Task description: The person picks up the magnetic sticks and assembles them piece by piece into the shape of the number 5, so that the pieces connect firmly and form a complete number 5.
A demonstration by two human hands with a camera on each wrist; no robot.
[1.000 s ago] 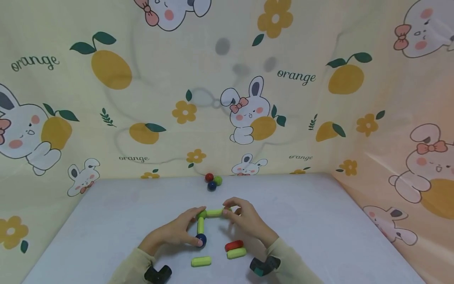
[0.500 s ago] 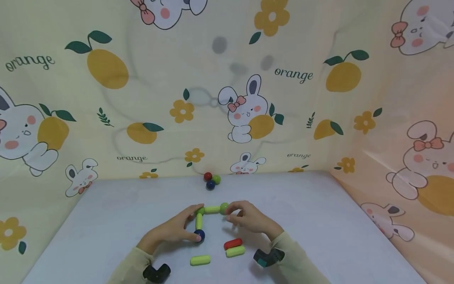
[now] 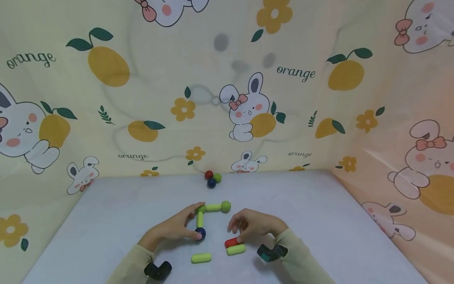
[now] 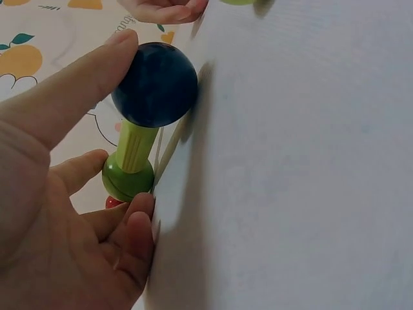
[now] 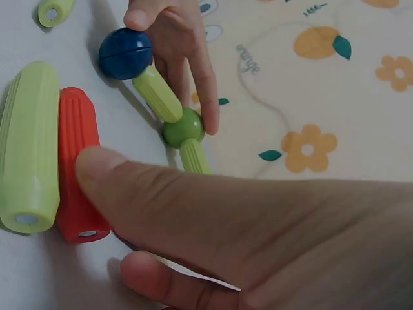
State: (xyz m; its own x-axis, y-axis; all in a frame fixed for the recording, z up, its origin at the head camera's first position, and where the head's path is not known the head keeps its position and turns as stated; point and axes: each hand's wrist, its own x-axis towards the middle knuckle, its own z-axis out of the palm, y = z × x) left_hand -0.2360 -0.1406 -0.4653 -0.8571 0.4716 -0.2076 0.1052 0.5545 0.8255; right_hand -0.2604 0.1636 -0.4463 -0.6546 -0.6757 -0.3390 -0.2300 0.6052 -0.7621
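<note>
My left hand [image 3: 173, 228] spans the left side of an L of joined pieces, its thumb on the blue ball [image 4: 155, 84] and a finger at the green corner ball [image 5: 184, 128]. A light green rod [image 3: 200, 219] links those two balls; another rod [image 3: 213, 207] runs right from the corner to a green end ball [image 3: 226, 206]. My right hand [image 3: 257, 225] is over the red rod [image 5: 79, 165], thumb touching it, the other fingers bent and off it. Against the red rod lies a light green rod [image 5: 29, 148].
A single light green rod [image 3: 201, 258] lies near the front of the white table [image 3: 319, 221]. Red [image 3: 209, 174], green [image 3: 217, 178] and blue [image 3: 211, 183] balls sit together at the back edge, before the patterned cloth.
My right hand has let go of the green end ball and moved down to the red rod. My left hand stays on the blue ball and corner.
</note>
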